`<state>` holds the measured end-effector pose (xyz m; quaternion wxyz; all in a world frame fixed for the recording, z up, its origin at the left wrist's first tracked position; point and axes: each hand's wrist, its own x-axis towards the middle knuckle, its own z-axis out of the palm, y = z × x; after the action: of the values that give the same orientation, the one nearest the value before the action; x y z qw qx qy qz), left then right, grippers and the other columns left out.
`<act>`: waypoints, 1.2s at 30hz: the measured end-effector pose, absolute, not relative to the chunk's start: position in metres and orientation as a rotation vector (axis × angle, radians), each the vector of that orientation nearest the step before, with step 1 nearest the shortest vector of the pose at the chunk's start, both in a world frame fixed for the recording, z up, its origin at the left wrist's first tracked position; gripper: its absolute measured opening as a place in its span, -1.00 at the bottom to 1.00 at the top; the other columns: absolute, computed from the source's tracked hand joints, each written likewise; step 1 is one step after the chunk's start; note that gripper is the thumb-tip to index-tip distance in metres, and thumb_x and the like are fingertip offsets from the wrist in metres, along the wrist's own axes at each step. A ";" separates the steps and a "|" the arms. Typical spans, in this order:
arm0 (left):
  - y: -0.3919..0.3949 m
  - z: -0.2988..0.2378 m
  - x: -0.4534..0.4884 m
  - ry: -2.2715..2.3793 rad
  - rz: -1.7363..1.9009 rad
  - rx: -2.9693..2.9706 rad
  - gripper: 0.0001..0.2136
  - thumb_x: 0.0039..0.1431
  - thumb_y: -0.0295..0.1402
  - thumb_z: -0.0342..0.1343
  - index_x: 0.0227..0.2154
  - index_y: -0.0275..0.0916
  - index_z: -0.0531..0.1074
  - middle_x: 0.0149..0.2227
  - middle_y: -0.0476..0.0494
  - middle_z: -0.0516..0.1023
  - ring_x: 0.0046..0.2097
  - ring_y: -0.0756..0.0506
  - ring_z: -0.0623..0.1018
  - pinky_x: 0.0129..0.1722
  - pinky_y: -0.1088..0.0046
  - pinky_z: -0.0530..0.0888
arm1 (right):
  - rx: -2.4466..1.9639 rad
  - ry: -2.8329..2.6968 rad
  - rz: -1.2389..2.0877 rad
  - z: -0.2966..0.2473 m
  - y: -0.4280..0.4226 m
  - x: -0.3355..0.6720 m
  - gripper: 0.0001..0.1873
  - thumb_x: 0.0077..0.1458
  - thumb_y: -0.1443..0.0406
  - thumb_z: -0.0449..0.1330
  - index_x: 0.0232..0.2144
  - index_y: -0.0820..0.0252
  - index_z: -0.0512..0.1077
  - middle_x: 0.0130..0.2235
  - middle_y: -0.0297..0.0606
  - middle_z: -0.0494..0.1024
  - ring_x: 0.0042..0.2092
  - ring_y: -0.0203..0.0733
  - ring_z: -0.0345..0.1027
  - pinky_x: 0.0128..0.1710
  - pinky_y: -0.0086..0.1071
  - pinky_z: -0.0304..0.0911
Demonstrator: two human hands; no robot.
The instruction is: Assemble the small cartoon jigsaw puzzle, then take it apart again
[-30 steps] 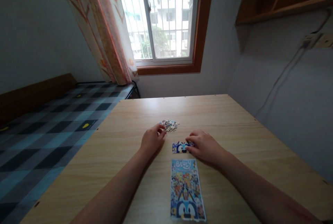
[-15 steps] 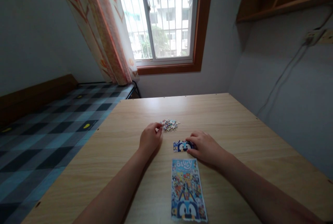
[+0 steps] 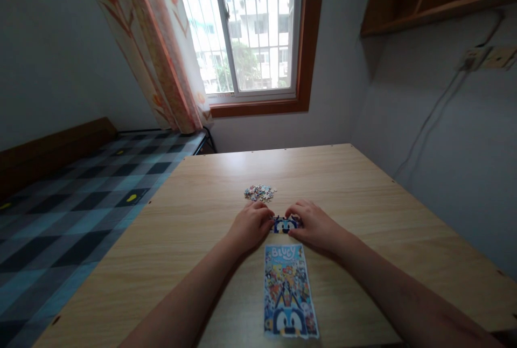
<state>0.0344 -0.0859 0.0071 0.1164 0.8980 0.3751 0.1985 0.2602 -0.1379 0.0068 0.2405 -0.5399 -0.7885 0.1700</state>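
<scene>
A partly joined jigsaw puzzle (image 3: 285, 225), a short strip with a blue cartoon dog's face, lies on the table between my hands. My left hand (image 3: 251, 225) is closed in a pinch at its left end; a jigsaw piece seems to be in the fingertips, mostly hidden by them. At the other end, my right hand (image 3: 313, 224) grips the strip, thumb on the near edge and fingers on the far edge. Just beyond is a pile of loose jigsaw pieces (image 3: 259, 193). Nearer to me lies a printed picture sheet (image 3: 289, 290) headed "Bluey", showing the same dog face at its bottom.
The wooden table (image 3: 194, 186) reaches toward a window (image 3: 258, 41) with a curtain (image 3: 157, 51) at its left. A bed with a checked cover (image 3: 100, 202) stands along the table's left side. A shelf (image 3: 436, 8) hangs on the right wall above a socket and cable.
My left hand has moved from the loose pile, right and toward me, to the strip's left end. My right hand stays at the strip's right end. The view has shifted slightly.
</scene>
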 end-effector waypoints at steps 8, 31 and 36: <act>-0.085 0.007 0.033 1.119 0.598 2.577 -0.87 0.19 -0.41 0.15 -0.31 -0.19 0.61 -0.23 -0.16 0.59 -0.13 -0.14 0.50 -0.05 0.32 0.43 | -1.484 -2.157 0.464 0.005 -0.133 0.270 -0.64 0.06 0.27 0.31 -0.05 0.16 0.52 -0.11 -0.16 0.58 -0.03 -0.08 0.38 0.02 -0.27 0.21; -0.083 0.010 0.030 1.147 0.550 2.560 -0.81 0.24 -0.37 0.08 -0.22 -0.16 0.60 -0.23 -0.15 0.60 -0.23 -0.10 0.54 -0.18 0.40 0.44 | -1.642 -2.176 0.605 0.007 -0.125 0.299 -0.69 0.01 0.33 0.22 -0.16 0.15 0.60 -0.27 -0.21 0.59 -0.25 -0.16 0.41 -0.24 -0.39 0.22; -0.084 0.011 0.030 1.124 0.551 2.558 -0.83 0.23 -0.38 0.09 -0.29 -0.16 0.61 -0.26 -0.16 0.59 -0.22 -0.10 0.54 -0.18 0.41 0.43 | -1.647 -2.168 0.549 0.005 -0.124 0.299 -0.69 -0.06 0.37 0.23 -0.20 0.17 0.60 -0.24 -0.18 0.57 -0.21 -0.14 0.40 -0.20 -0.38 0.23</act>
<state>0.0299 -0.0839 0.0110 0.1466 0.8885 0.3903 0.1916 0.2995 -0.1243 0.0052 0.1809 -0.5833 -0.7676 0.1945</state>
